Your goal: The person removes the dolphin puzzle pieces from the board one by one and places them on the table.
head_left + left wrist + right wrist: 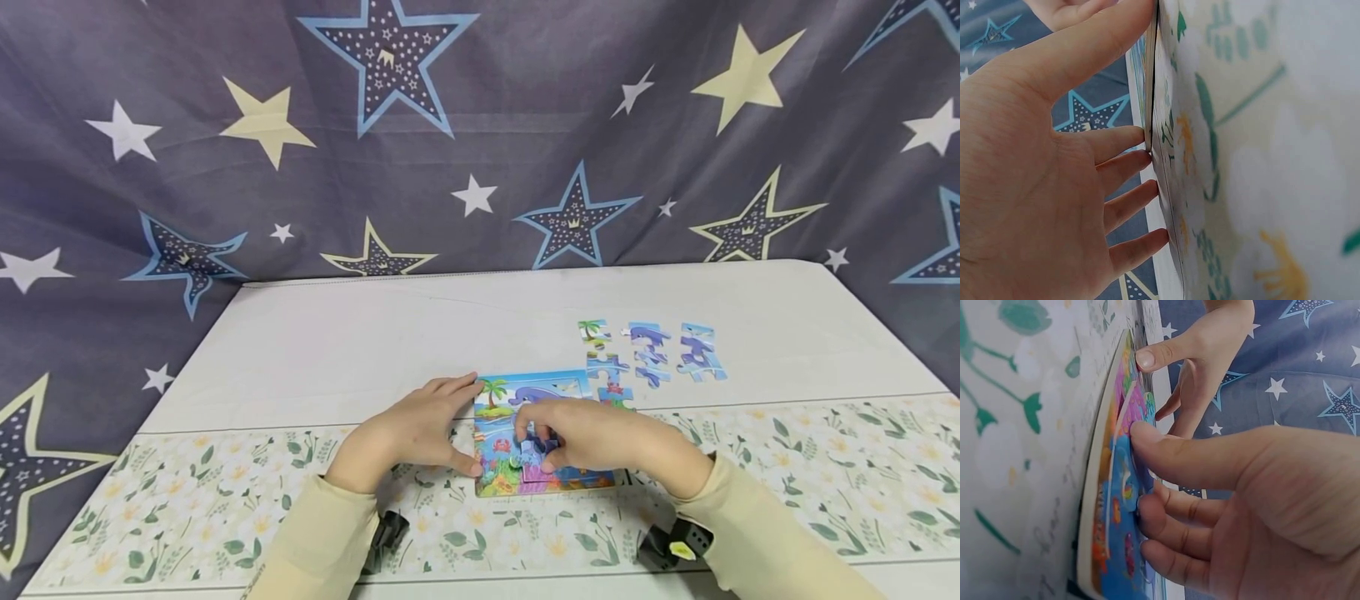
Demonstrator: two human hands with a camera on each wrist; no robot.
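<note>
A jigsaw board point(536, 379) with a sea picture of a palm tree, dolphin and crab lies flat on the table. At its left edge my left hand point(416, 433) steadies it, the fingers stretched along the side and the thumb at the lower left corner. Over the lower middle of the board, my right hand point(607, 435) pinches a pink and purple puzzle piece point(534, 473) between thumb and fingers. In the right wrist view the thumb presses on the pink part of that piece point(1137, 403), and its pale edge stands slightly above the board.
Several loose puzzle pieces lie beyond the board to the right: a palm tree piece point(592, 330), dolphin pieces point(649, 335) and joined blue ones point(699, 354). A crab piece point(615, 395) lies by the board's right edge. A flowered cloth strip point(262, 500) crosses the table's front.
</note>
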